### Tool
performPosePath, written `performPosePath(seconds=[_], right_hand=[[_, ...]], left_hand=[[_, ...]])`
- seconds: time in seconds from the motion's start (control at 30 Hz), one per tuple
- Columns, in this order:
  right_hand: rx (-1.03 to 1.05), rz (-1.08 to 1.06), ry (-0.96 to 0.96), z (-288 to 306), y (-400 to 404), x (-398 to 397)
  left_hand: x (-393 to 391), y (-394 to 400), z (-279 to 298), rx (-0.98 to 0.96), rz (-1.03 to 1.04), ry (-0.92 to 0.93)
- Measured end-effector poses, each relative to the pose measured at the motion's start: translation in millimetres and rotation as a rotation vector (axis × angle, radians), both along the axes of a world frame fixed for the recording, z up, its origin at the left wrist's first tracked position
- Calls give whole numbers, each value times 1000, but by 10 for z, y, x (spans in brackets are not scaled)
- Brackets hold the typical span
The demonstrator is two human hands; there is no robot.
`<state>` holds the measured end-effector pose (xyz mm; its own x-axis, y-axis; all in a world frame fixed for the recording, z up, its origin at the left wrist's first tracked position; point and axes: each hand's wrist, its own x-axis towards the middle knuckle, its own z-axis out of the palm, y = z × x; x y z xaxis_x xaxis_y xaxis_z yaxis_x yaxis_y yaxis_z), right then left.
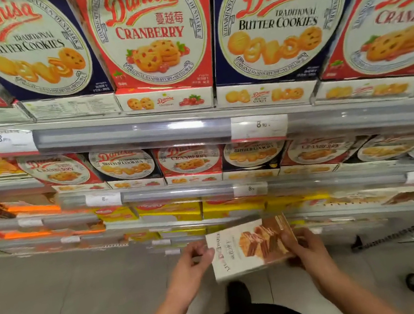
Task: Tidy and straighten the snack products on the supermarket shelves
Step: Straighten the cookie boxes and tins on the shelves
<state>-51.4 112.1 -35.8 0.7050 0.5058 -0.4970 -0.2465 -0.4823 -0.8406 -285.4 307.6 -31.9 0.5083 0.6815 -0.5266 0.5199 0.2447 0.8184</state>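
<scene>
Head view. Both hands hold one wafer box point(251, 248) in front of the lowest shelves, above the grey floor point(60, 299). The left hand point(192, 261) pinches the box's left edge between thumb and curled fingers. The right hand point(303, 246) grips the right edge, thumb lying across the printed front. The box is tilted, its cream panel to the left and the wafer picture to the right; the print is blurred.

The top shelf point(129, 130) carries large Danisa boxes standing upright, butter cookie box point(25, 46) beside cranberry box point(152, 33), in an alternating row. The shelf below carries smaller Danisa boxes point(124, 166) in the same alternation. Lower shelves hold yellow boxes point(171, 212), with orange packs point(33, 209) towards the left end. Price labels point(259, 126) sit on the shelf rails.
</scene>
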Motion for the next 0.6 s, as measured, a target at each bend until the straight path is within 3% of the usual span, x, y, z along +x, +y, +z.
performPosePath(seconds=[0.13, 0.27, 0.33, 0.43, 0.6], right_hand=[[79, -128, 96, 187, -301, -436], [19, -125, -48, 278, -776, -753], [-65, -111, -148, 295, -1094, -776], [-141, -176, -107, 353, -1505, -720], [-48, -310, -22, 440, -2122, -539]], left_hand=[[14, -216, 185, 123, 30, -36], [16, -487, 269, 195, 7, -99], [86, -705, 232, 119, -63, -171], [239, -1071, 186, 6, -177, -235], [511, -1690, 168, 4, -334, -252]])
